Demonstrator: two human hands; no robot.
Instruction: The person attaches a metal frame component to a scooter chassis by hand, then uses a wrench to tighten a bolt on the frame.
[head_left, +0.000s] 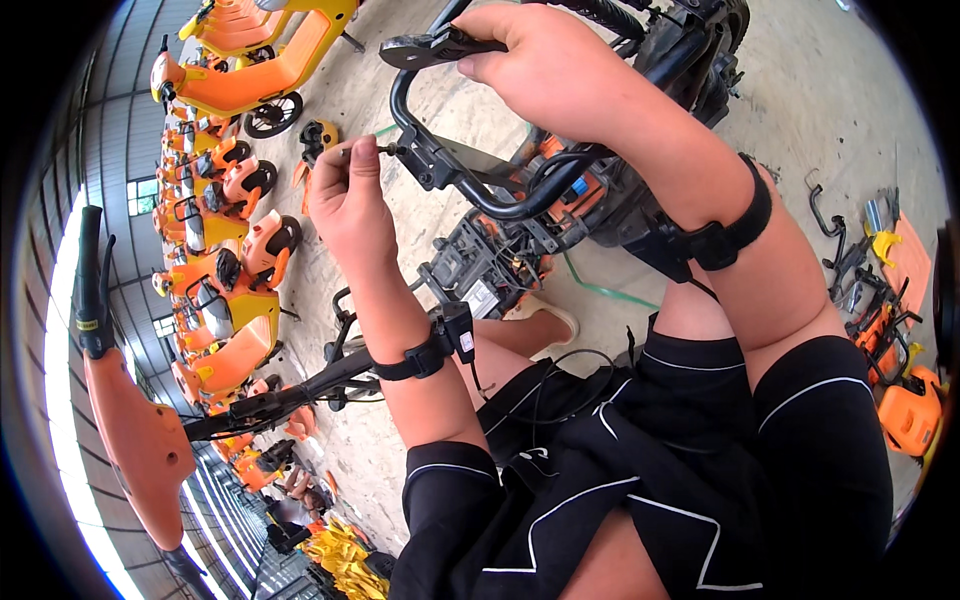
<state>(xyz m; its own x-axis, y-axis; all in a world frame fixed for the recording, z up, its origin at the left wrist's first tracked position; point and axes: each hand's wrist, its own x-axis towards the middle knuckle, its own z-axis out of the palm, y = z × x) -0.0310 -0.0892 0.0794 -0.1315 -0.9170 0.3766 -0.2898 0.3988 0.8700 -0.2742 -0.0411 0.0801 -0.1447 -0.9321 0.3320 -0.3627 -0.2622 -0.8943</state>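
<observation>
The left hand (350,195) pinches a small screw (385,149) at the clamp on the black handlebar (480,190). The right hand (545,65) is closed around the brake lever (430,48) above. The screw seems tiny and slippery, best held by its head; the bar looks stiff and heavy.

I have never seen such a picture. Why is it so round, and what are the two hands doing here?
A fisheye camera on the person's head looks down, so straight edges bend. No robot: two bare hands with black wrist straps. The left hand pinches a small screw-like part at a black handlebar. The right hand grips the bar's upper end, beside a black lever. Under them is a partly dismantled scooter body on a concrete floor. Orange scooters stand at the left.
</observation>
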